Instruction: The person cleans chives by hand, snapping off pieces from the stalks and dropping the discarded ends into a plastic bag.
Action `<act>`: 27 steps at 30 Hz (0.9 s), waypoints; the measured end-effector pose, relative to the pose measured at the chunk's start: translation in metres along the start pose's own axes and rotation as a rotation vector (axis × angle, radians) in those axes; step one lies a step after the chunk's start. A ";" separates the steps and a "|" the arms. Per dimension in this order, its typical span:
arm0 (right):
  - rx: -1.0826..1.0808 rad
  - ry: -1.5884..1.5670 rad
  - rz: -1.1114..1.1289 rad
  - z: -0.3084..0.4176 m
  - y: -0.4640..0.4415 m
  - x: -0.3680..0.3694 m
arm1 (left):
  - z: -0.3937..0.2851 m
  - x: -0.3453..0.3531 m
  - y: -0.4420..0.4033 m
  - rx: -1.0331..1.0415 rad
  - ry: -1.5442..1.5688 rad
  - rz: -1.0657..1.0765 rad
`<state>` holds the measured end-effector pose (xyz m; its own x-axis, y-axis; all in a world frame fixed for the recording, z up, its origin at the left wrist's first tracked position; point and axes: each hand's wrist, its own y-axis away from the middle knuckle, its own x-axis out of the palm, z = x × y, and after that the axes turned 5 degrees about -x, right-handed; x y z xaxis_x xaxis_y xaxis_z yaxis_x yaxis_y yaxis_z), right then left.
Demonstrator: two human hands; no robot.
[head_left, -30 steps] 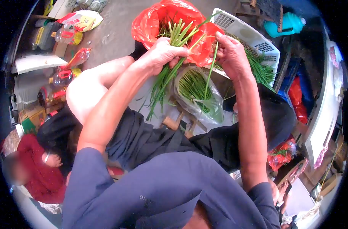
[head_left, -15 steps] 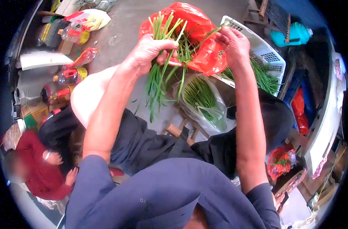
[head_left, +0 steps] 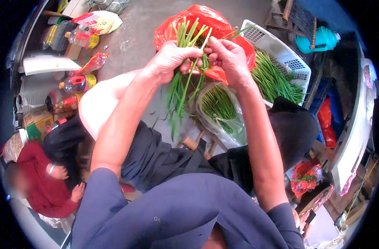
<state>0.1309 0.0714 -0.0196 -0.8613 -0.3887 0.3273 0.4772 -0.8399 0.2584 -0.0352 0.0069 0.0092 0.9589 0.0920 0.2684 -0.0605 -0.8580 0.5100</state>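
Upright in my left hand (head_left: 169, 62) is a bunch of green chives (head_left: 177, 97), pale stalk ends up and leaves hanging down. Its fingers are wrapped round the stalks. Close beside it, my right hand (head_left: 229, 58) has thumb and fingers pinched at a single chive (head_left: 207, 36) at the bunch's right edge. Green leaf tips show behind that hand. Beneath both hands lies a red plastic bag (head_left: 166, 35), its contents mostly hidden. A clear plastic bag (head_left: 239, 130) holding more chives (head_left: 218, 106) stands below them.
A white plastic basket (head_left: 276, 43) with many chives sits at the right. Bottles (head_left: 77, 83) and a cardboard box (head_left: 38, 120) are at left. A person in a red sweater (head_left: 44, 178) sits at lower left. A teal jug (head_left: 324, 39) stands at upper right.
My right hand has moved left and down from over the basket to the bunch's edge. My left hand has shifted slightly right and down, still holding the chives.
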 end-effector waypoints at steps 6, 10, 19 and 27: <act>-0.046 0.039 0.029 -0.012 0.001 -0.006 | 0.009 0.004 -0.003 -0.033 -0.017 -0.003; -0.059 0.009 0.038 -0.016 0.002 -0.007 | 0.008 0.007 -0.003 -0.070 -0.011 0.017; -0.074 0.027 -0.127 -0.022 0.000 -0.012 | 0.009 0.008 -0.005 -0.152 0.124 0.004; -0.044 -0.009 -0.165 -0.012 0.003 -0.010 | 0.009 0.006 -0.006 -0.128 0.083 -0.010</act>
<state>0.1389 0.0686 -0.0330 -0.9257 -0.2409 0.2918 0.3212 -0.9078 0.2696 -0.0264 0.0077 0.0008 0.9337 0.1467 0.3267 -0.0906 -0.7859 0.6117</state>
